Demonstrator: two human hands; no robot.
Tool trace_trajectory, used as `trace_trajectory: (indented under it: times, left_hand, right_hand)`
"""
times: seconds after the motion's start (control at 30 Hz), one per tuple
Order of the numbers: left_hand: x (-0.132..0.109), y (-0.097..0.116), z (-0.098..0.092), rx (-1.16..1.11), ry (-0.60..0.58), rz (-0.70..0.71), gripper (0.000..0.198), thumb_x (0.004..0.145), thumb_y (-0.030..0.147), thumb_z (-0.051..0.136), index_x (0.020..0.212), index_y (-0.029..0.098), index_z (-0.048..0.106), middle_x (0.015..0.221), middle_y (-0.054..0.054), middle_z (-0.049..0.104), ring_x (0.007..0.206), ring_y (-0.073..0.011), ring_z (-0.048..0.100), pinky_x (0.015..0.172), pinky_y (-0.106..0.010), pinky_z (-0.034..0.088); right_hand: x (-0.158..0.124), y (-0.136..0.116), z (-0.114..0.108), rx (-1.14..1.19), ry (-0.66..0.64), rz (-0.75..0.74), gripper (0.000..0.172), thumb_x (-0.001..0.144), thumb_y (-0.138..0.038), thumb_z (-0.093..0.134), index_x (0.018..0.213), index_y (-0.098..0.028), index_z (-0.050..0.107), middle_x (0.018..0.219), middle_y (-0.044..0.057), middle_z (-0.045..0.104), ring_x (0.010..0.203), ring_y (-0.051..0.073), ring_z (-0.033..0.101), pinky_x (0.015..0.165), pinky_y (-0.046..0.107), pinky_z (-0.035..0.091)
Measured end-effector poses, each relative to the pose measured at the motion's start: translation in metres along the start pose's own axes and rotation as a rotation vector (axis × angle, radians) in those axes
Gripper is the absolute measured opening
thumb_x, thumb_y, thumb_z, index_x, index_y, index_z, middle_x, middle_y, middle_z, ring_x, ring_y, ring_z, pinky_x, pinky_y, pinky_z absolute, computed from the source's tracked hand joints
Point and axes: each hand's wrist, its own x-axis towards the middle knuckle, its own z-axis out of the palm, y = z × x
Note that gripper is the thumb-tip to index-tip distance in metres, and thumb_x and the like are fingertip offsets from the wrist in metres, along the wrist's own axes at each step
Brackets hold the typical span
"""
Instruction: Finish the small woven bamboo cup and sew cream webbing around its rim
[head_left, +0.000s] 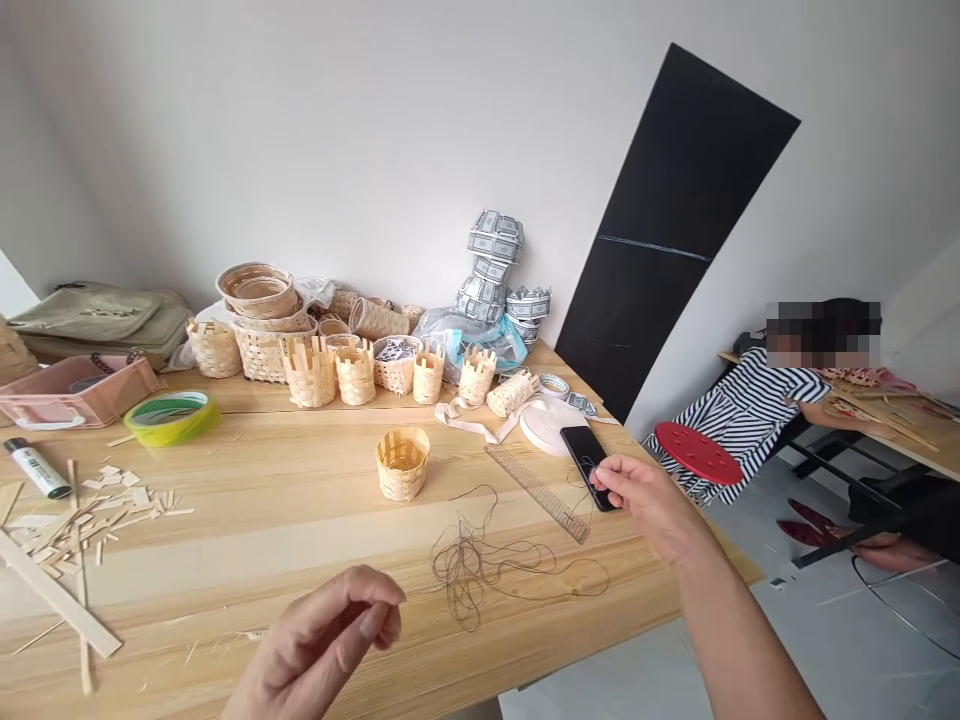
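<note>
Where the pale wooden tabletop (300,520) spreads between both hands, thin brownish thread (463,566) lies in a loose, many-looped tangle, near a small round basket of woven pale strips (403,478). Right hand (641,497) extended over a black rectangular phone (576,446), fingertips pinching a strand. Left hand (326,635) low, fingers curled toward thumb; whether holding anything, cannot tell.
</note>
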Motion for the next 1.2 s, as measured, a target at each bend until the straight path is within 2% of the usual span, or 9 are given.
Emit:
trace_trajectory:
  times: [0.13,0.3,0.4,0.5,0.73,0.87,0.97,1.1,1.2]
  left_hand:
    - [0.015,0.006,0.007,-0.17,-0.003,-0.138,0.017,0.08,0.034,0.051,0.079,0.022,0.062,0.074,0.0,0.06,0.071,-0.0139,0.054,0.066,-0.019,0.043]
    - [0.041,0.017,0.021,-0.476,0.013,-0.157,0.016,0.076,0.028,0.054,0.087,0.019,0.063,0.097,-0.005,0.061,0.086,-0.0171,0.053,0.077,-0.026,0.042]
    - [0.048,0.019,0.029,-0.727,-0.052,-0.156,0.018,0.074,0.019,0.053,0.089,0.017,0.061,0.1,-0.007,0.06,0.094,-0.0191,0.052,0.075,-0.027,0.042]
    - [0.045,0.015,0.028,-0.913,-0.115,-0.156,0.017,0.07,0.011,0.051,0.085,0.015,0.058,0.096,-0.008,0.061,0.095,-0.0186,0.053,0.067,-0.022,0.042]
    - [0.024,0.0,0.006,-1.165,-0.226,-0.304,0.015,0.077,0.018,0.053,0.091,0.015,0.052,0.084,-0.008,0.061,0.075,-0.0151,0.062,0.052,-0.016,0.04]
    - [0.012,-0.007,0.001,-1.203,-0.149,-0.258,0.025,0.072,0.011,0.063,0.094,0.016,0.052,0.079,-0.002,0.058,0.074,-0.0114,0.06,0.054,-0.013,0.041]
    - [0.007,-0.01,0.003,-1.22,-0.1,-0.243,0.03,0.068,0.009,0.067,0.093,0.017,0.052,0.072,0.001,0.056,0.068,-0.0084,0.058,0.055,-0.012,0.041]
    - [0.004,-0.011,0.002,-1.22,-0.033,-0.292,0.02,0.072,0.013,0.064,0.088,0.017,0.053,0.068,0.001,0.055,0.056,-0.0052,0.054,0.051,-0.013,0.039]
    - [0.003,-0.011,-0.002,-1.142,-0.003,-0.279,0.014,0.074,0.018,0.062,0.086,0.015,0.055,0.067,-0.001,0.057,0.056,-0.0067,0.053,0.049,-0.014,0.037]
  right_hand:
    - [-0.012,-0.047,0.011,0.151,-0.164,-0.005,0.022,0.073,-0.04,0.057,0.071,-0.017,0.055,0.074,0.003,0.06,0.057,0.01,0.046,0.051,0.022,0.033]
    - [-0.029,-0.091,0.052,0.215,-0.32,-0.032,0.023,0.074,-0.038,0.057,0.069,-0.017,0.053,0.072,0.004,0.062,0.064,0.012,0.054,0.044,0.019,0.029]
    - [-0.036,-0.108,0.078,0.156,-0.366,-0.067,0.022,0.075,-0.038,0.056,0.069,-0.016,0.053,0.068,0.004,0.063,0.063,0.013,0.057,0.042,0.019,0.029]
    - [-0.04,-0.119,0.1,0.134,-0.418,-0.088,0.022,0.074,-0.037,0.056,0.068,-0.016,0.052,0.066,0.004,0.063,0.06,0.013,0.058,0.041,0.019,0.029]
    - [-0.047,-0.12,0.144,0.327,-0.42,-0.067,0.029,0.07,-0.043,0.061,0.069,-0.016,0.053,0.07,0.004,0.063,0.056,0.011,0.053,0.039,0.017,0.026]
    - [-0.053,-0.114,0.168,0.468,-0.359,-0.033,0.03,0.068,-0.043,0.064,0.069,-0.016,0.052,0.071,0.003,0.063,0.053,0.009,0.048,0.039,0.016,0.024]
    - [-0.059,-0.11,0.18,0.512,-0.289,-0.071,0.028,0.07,-0.042,0.063,0.07,-0.016,0.052,0.071,0.003,0.062,0.053,0.008,0.045,0.037,0.016,0.021]
    - [-0.066,-0.107,0.188,0.492,-0.264,-0.084,0.026,0.072,-0.042,0.061,0.07,-0.017,0.052,0.067,0.002,0.06,0.048,0.007,0.041,0.036,0.018,0.02]
    - [-0.07,-0.106,0.191,0.477,-0.237,-0.086,0.026,0.072,-0.041,0.061,0.069,-0.017,0.051,0.067,0.002,0.059,0.046,0.006,0.038,0.038,0.019,0.021]
